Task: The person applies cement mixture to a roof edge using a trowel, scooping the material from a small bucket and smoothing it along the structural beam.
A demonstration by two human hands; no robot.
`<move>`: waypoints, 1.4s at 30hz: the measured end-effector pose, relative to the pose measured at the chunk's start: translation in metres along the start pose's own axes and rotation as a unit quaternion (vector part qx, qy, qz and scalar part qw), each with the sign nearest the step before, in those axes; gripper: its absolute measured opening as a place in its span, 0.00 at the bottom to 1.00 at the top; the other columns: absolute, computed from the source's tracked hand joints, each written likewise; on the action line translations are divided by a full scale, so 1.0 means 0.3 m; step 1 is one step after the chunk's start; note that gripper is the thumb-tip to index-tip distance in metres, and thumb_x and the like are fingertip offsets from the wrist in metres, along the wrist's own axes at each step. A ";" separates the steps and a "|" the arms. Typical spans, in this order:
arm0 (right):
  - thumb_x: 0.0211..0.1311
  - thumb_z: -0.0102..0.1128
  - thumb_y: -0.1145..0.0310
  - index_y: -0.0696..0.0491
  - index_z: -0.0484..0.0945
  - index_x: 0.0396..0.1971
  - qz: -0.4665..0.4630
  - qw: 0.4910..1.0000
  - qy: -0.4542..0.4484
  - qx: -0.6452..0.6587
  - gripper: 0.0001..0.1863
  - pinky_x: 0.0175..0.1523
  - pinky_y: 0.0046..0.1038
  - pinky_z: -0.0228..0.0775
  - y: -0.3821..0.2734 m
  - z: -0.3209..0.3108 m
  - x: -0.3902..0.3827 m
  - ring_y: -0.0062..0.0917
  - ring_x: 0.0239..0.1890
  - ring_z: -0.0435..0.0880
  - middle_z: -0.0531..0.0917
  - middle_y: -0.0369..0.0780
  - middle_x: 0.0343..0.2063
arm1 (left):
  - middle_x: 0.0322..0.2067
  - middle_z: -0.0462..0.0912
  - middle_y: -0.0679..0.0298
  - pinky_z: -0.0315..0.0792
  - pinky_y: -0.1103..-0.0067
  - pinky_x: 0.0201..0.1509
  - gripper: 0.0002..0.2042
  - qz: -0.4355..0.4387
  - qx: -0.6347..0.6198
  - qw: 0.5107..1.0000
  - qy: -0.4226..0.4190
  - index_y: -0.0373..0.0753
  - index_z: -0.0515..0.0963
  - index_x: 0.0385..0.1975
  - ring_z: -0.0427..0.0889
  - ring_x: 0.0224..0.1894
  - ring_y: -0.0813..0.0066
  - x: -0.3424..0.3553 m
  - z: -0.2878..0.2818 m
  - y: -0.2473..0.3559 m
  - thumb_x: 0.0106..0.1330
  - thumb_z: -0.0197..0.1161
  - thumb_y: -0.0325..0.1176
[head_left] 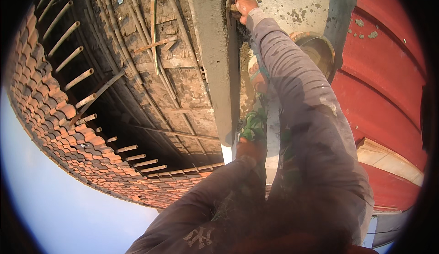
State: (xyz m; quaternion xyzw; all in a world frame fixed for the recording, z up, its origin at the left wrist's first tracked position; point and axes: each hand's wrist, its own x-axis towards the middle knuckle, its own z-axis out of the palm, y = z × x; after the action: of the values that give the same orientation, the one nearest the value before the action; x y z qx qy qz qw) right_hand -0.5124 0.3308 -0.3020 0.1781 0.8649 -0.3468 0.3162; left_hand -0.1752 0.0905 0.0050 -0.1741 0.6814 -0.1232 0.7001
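Note:
At the top, my right hand (pixel 246 6) is closed round the brownish handle of a plastering float (pixel 231 2). Its thin flat blade stands on edge against the side of a wall topped with smooth grey mortar (pixel 212 48). My left hand (pixel 250 149) is lower down, beside the near end of the wall and close to green patterned cloth (pixel 254 122). Only a blurred patch of skin shows past the left sleeve, and its fingers cannot be made out. A round bucket (pixel 327 55) stands to the right of my right forearm, which partly covers it.
Red metal roofing sheets (pixel 384 71) lie to the right, with a pale wooden board (pixel 388 160) on them. Mortar splatters dot the grey slab (pixel 288 2). Left of the wall are a drop, bamboo poles (pixel 123 39), and a clay tile roof (pixel 45 98) with protruding pole ends.

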 end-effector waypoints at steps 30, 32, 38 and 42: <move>0.78 0.55 0.50 0.54 0.79 0.49 0.220 0.839 0.069 0.492 0.20 0.38 0.30 0.69 0.058 0.478 -0.136 0.21 0.27 0.74 0.76 0.33 0.24 | 0.50 0.74 0.42 0.78 0.66 0.45 0.25 0.155 0.181 0.971 -0.003 0.37 0.76 0.52 0.79 0.44 0.51 -0.056 -0.086 0.028 0.70 0.52 0.54; 0.77 0.56 0.51 0.55 0.79 0.45 0.233 0.826 0.063 0.510 0.19 0.33 0.26 0.69 0.028 0.702 -0.364 0.19 0.24 0.72 0.76 0.33 0.22 | 0.50 0.75 0.40 0.78 0.66 0.53 0.40 0.071 0.067 0.995 0.005 0.28 0.67 0.55 0.81 0.50 0.49 -0.035 -0.060 0.021 0.57 0.67 0.61; 0.75 0.57 0.45 0.52 0.76 0.49 0.319 0.687 -0.027 0.652 0.23 0.37 0.28 0.68 -0.080 0.703 -0.660 0.19 0.27 0.71 0.75 0.32 0.25 | 0.52 0.77 0.39 0.78 0.67 0.59 0.54 0.030 0.025 0.999 0.002 0.24 0.60 0.58 0.82 0.56 0.49 -0.002 -0.047 0.014 0.45 0.79 0.64; 0.73 0.57 0.41 0.50 0.75 0.51 0.236 0.702 -0.006 0.672 0.25 0.43 0.28 0.64 -0.080 0.329 -0.379 0.18 0.31 0.69 0.74 0.30 0.26 | 0.54 0.77 0.39 0.77 0.67 0.60 0.55 0.042 0.068 0.997 -0.025 0.24 0.58 0.59 0.81 0.58 0.49 -0.059 -0.113 0.064 0.46 0.78 0.65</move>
State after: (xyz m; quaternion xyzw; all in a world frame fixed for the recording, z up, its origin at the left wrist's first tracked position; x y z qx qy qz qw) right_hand -0.3994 0.2337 -0.2694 0.5392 0.3303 -0.7511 0.1898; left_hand -0.2110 0.1126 0.0130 -0.1005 0.6607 -0.1350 0.7315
